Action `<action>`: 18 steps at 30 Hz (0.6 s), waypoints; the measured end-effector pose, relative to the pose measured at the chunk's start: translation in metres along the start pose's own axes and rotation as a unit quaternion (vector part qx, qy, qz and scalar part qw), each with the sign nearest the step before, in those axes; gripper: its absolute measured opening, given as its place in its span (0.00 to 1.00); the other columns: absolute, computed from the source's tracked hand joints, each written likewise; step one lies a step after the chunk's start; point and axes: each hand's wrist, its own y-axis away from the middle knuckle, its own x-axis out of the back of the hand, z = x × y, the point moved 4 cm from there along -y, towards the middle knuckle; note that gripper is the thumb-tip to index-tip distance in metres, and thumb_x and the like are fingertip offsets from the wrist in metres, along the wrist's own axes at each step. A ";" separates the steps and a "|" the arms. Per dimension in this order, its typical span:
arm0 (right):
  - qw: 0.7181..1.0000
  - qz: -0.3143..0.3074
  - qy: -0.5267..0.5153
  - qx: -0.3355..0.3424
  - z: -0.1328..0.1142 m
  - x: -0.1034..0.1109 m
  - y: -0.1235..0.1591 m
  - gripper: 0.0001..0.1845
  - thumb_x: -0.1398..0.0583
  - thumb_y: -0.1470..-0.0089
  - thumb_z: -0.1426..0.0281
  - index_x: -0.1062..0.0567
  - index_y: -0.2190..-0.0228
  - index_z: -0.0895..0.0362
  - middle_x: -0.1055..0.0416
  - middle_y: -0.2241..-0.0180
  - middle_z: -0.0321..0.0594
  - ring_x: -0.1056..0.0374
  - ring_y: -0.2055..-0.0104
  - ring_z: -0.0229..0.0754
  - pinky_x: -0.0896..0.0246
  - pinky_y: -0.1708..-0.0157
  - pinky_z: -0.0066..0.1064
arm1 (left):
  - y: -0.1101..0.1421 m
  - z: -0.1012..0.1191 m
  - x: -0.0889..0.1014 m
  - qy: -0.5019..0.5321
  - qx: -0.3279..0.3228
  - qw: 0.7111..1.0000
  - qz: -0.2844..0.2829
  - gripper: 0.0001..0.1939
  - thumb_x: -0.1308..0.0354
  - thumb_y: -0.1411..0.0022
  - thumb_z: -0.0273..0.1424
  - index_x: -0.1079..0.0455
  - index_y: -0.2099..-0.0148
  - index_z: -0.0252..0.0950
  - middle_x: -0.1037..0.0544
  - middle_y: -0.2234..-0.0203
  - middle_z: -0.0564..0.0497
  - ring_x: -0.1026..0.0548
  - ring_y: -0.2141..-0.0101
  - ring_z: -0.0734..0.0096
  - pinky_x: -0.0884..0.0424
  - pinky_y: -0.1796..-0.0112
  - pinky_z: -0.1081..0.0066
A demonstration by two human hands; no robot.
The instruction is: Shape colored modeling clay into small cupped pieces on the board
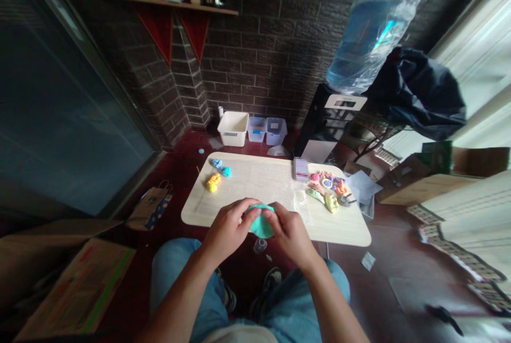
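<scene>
A flattened piece of green modelling clay [261,223] is stretched between my two hands, just above the near edge of the table. My left hand [233,220] grips its left side, thumb on the face toward me. On the other side my right hand [288,226] pinches it in the same way, fingers curled behind. Beyond my left hand lie lumps of yellow and orange clay [213,182], with blue clay [216,162] and turquoise clay [226,172] farther back. Several coloured clay pieces [327,186] cluster at the table's right end, pale yellow one nearest.
Bubble wrap [255,178] covers part of the white table [347,231]. A small box-like item [301,169] stands at its back edge. Behind are plastic bins [233,129] and a water dispenser [331,119]. Cardboard boxes [80,290] flank me on the floor.
</scene>
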 end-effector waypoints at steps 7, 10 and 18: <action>0.998 0.009 -0.051 -0.019 0.006 0.000 -0.003 0.17 0.46 0.37 0.56 0.28 0.68 0.56 0.34 0.79 0.33 0.38 0.78 0.35 0.48 0.79 0.25 | 0.000 -0.002 -0.004 0.013 0.059 0.997 0.039 0.10 0.47 0.33 0.37 0.27 0.58 0.38 0.18 0.64 0.50 0.20 0.63 0.67 0.27 0.62 0.73; 0.984 -0.009 -0.167 -0.054 0.008 -0.005 -0.003 0.18 0.41 0.42 0.54 0.29 0.60 0.56 0.28 0.72 0.36 0.33 0.76 0.36 0.40 0.77 0.25 | 0.002 -0.006 0.000 0.055 0.085 0.990 0.098 0.11 0.46 0.34 0.38 0.27 0.58 0.38 0.18 0.64 0.49 0.21 0.63 0.66 0.27 0.61 0.72; 0.980 0.020 -0.183 -0.075 0.005 -0.009 0.004 0.19 0.44 0.39 0.54 0.32 0.72 0.56 0.32 0.80 0.32 0.35 0.81 0.34 0.43 0.80 0.24 | 0.000 0.000 0.002 0.094 0.072 0.993 0.030 0.19 0.43 0.35 0.38 0.30 0.44 0.39 0.20 0.55 0.47 0.22 0.56 0.65 0.26 0.56 0.71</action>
